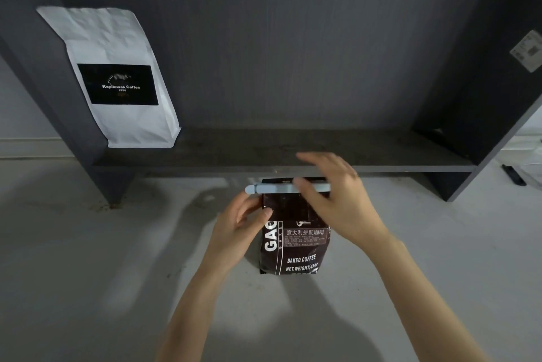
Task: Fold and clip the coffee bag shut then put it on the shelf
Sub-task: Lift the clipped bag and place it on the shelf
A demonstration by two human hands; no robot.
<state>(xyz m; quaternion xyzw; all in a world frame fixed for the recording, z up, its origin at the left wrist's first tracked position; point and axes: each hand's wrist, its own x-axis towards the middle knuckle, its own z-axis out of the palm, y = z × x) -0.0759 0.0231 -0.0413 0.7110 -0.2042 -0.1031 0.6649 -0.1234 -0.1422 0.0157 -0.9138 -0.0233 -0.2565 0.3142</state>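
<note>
In the head view, the dark glossy printed coffee bag lies on the pale grey floor at 6 o'clock, just before the dark wooden shelf. The left hand pinches its 9 o'clock edge, likely steadying it under the pale blue plastic bar clip across its top. The right hand, fingers loosely spread and motion-blurred, covers the clip's 3 o'clock end, so whether it latched is unclear; a white paper coffee bag stands at 10 o'clock.

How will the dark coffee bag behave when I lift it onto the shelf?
The dark coffee bag looks full and bulging, so probably fairly heavy for its size. Its glossy film may feel slippery. The pale clip across its folded top should keep that end stiff; the body will likely stay pliable.
</note>
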